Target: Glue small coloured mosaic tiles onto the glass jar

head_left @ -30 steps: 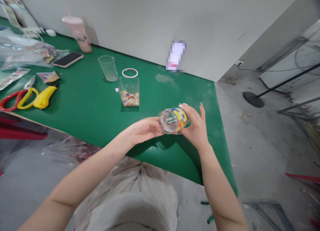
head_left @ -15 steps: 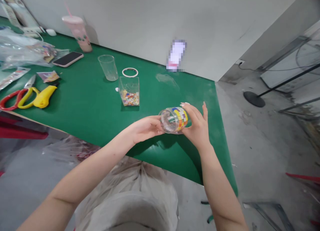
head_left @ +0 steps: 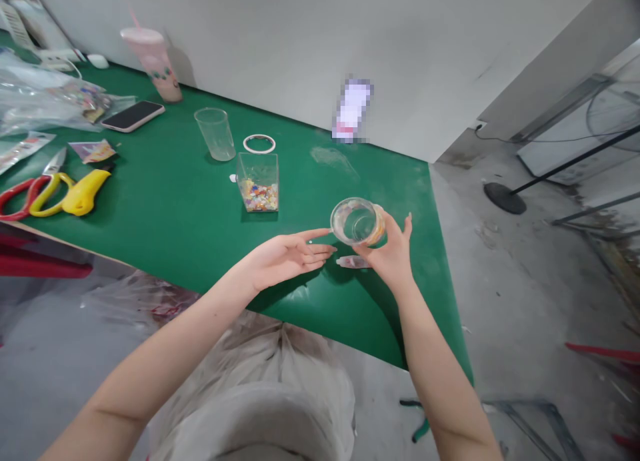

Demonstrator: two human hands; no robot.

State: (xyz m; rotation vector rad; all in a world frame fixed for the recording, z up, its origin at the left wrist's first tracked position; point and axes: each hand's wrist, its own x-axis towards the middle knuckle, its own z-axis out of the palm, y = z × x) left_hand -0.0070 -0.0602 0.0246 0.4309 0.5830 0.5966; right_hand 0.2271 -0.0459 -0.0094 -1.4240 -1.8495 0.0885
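My right hand (head_left: 393, 256) grips a clear plastic cup (head_left: 357, 222) with coloured squares on its wall, held over the green table (head_left: 175, 201) with its mouth turned toward me. My left hand (head_left: 287, 254) is off the cup, palm up, fingers stretched out toward it and holding nothing. A small pale tube-like object (head_left: 353, 262) lies on the table just below the cup, between both hands.
A square clear container of coloured bits (head_left: 258, 182), an empty clear cup (head_left: 215, 134) and a white ring (head_left: 259, 143) stand farther back. Scissors (head_left: 30, 193), a yellow cutter (head_left: 85, 191), a phone (head_left: 133, 115), a pink tumbler (head_left: 151, 62) and plastic bags (head_left: 45, 98) sit left. Table edge lies right.
My left hand has let go of the cup and opened. My right hand has turned the cup from lying sideways to mouth facing me, slightly higher. A small tube now shows on the table.
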